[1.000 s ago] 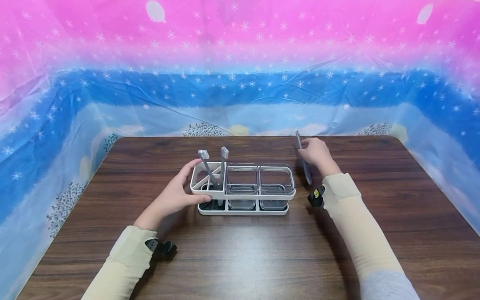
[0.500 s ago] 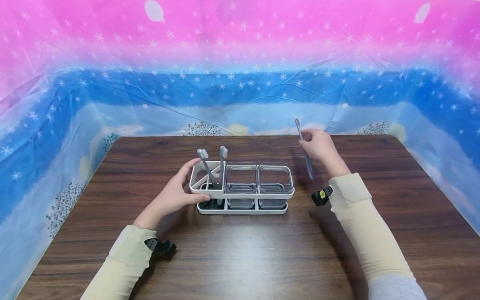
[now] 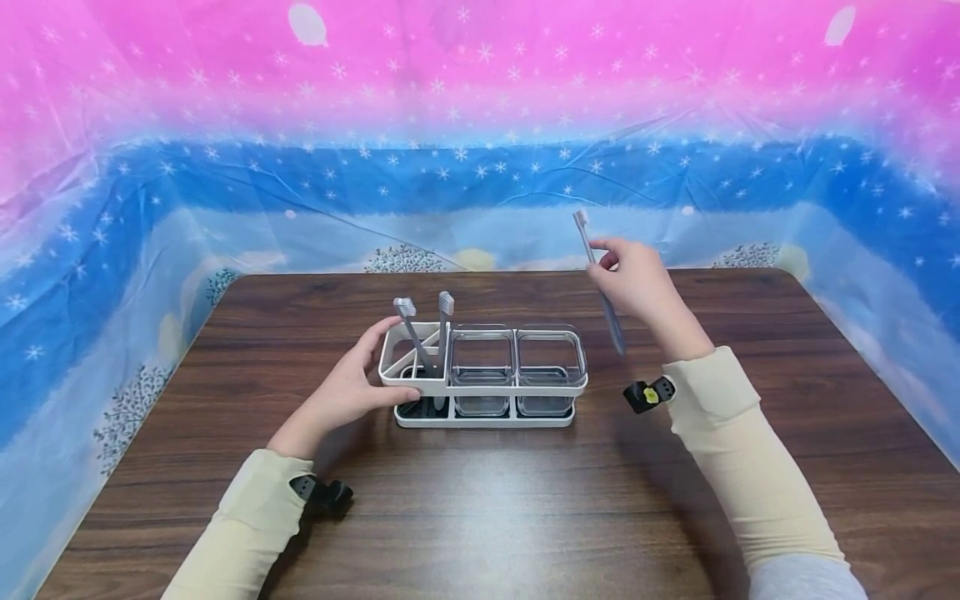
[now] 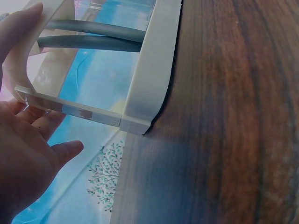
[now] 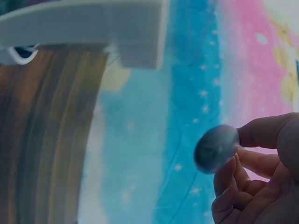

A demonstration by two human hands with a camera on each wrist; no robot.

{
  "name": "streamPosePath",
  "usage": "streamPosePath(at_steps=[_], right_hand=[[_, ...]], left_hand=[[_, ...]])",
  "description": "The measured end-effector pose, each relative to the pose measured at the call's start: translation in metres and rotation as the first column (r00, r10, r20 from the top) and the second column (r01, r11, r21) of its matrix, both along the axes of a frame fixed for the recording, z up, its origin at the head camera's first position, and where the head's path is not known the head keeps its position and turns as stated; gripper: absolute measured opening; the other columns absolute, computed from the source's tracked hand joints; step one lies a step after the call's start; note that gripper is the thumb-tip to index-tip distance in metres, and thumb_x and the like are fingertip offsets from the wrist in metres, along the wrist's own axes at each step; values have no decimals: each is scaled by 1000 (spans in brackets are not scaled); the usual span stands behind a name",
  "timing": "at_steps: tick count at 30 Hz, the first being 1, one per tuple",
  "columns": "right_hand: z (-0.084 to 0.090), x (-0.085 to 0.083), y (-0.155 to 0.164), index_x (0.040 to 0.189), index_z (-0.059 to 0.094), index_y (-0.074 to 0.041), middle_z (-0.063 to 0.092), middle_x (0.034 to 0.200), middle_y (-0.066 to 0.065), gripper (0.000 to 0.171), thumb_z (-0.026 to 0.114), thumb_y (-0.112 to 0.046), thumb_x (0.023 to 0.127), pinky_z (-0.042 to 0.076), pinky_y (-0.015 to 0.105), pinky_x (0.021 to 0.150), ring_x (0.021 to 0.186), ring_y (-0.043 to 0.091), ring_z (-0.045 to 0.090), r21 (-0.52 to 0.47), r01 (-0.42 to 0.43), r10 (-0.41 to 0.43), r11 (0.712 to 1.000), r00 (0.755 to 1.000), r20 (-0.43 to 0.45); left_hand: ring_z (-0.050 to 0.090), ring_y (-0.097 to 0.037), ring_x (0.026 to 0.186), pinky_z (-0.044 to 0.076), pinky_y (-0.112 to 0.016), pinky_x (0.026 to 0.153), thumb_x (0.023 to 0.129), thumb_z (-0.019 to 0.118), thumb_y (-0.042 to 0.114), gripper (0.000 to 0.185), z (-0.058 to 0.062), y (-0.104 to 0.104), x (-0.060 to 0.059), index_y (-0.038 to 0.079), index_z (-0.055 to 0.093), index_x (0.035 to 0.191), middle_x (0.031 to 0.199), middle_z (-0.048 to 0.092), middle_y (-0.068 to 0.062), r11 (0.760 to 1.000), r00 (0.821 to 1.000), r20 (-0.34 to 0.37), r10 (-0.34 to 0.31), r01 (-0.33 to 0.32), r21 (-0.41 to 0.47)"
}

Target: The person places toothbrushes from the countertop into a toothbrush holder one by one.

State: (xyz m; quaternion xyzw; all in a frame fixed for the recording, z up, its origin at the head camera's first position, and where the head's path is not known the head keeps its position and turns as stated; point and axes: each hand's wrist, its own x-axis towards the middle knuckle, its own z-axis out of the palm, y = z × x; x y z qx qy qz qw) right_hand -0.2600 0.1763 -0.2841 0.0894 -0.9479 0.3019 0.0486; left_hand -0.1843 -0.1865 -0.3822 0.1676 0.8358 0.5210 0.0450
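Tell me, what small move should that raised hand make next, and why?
Probably carry the toothbrush leftward over the holder. The right hand pinches it in the air, bristles up, right of the holder, while the left hand steadies the end where two toothbrushes already stand.

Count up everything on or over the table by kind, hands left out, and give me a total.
Toothbrushes: 3, two in the holder, one in the right hand
Holder: 1
Clear cups: 2
Total: 6
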Motion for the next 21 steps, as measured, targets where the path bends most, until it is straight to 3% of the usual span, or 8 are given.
streamPosePath(at_steps=[21], right_hand=[[39, 44, -30, 136, 55, -8, 67, 92, 13, 43, 58, -17, 94, 51, 36, 64, 77, 25, 65, -56, -136, 130, 989, 985, -110]], left_hand=[[48, -30, 121, 39, -50, 97, 78, 81, 16, 95, 2, 0, 0, 18, 22, 152, 147, 38, -15, 1000, 1000, 10, 1, -1, -3]])
